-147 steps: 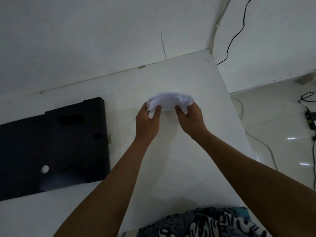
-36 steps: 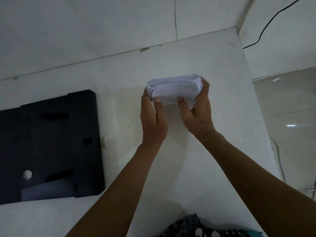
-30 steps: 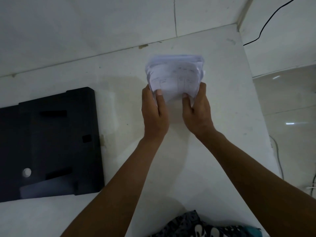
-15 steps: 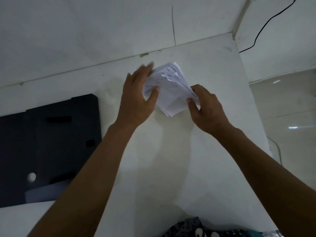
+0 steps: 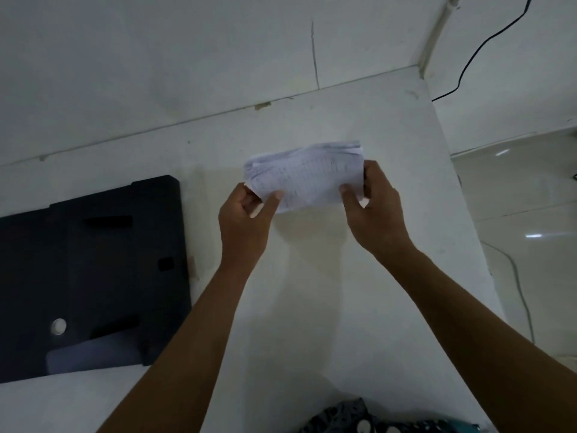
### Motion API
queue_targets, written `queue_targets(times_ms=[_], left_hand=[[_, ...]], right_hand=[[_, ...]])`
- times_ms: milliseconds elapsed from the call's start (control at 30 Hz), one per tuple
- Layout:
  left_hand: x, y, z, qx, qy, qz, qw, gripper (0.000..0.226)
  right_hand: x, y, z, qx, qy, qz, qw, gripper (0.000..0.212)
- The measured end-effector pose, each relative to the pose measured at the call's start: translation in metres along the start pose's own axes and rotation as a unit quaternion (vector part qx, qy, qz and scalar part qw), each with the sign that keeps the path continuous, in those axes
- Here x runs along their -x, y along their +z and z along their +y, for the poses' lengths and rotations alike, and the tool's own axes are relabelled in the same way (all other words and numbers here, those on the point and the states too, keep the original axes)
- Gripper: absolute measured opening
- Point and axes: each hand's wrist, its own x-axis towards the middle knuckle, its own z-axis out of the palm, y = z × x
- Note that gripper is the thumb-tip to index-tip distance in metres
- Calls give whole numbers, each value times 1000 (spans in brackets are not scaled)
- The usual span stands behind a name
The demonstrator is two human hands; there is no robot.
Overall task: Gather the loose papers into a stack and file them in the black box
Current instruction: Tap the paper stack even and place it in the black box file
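A stack of white printed papers [image 5: 307, 175] is held above the white table [image 5: 312, 307], lying wide from left to right. My left hand [image 5: 245, 220] grips its left end, thumb on top. My right hand [image 5: 376, 207] grips its right end the same way. The black box [image 5: 93, 276] lies flat and open on the table to the left of my left arm, apart from the papers. A white sheet [image 5: 93, 354] shows inside the box near its front edge.
The table meets the white wall [image 5: 187, 57] at the back. Its right edge drops to a glossy tiled floor [image 5: 530, 214]. A black cable [image 5: 480, 48] runs down the right wall. Patterned clothing [image 5: 359, 420] shows at the bottom.
The stack has turned from a slanted, fanned hold to a level one. My left hand moved from over the top of the papers to their left end.
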Motion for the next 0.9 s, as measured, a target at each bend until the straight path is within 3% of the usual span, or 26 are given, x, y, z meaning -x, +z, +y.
queue_targets(times_ms=[100,233,400,533,667,767,900], left_hand=[[6,3,-5,-66,76,25,995,21],[12,9,-22,-94,105,20,990,21],[8,11,-17,-84,138,35,986,25],[3,13,-22,-116,95,-11,989,18],[1,14,-21,-113,116,1,987,19],[1,17,-23,-112,84,0,990,23],[5,18,-9,-3,-57,16,998,60]], right_hand=[[5,5,13,43,-84,30,995,26],[17,15,50,196,-84,7,977,25],[12,10,45,165,-73,34,983,26],[10,12,51,208,-40,-14,977,21],[9,10,45,186,-34,24,982,15],[12,11,49,203,-7,-17,979,15],[6,4,27,4,116,-24,993,19]])
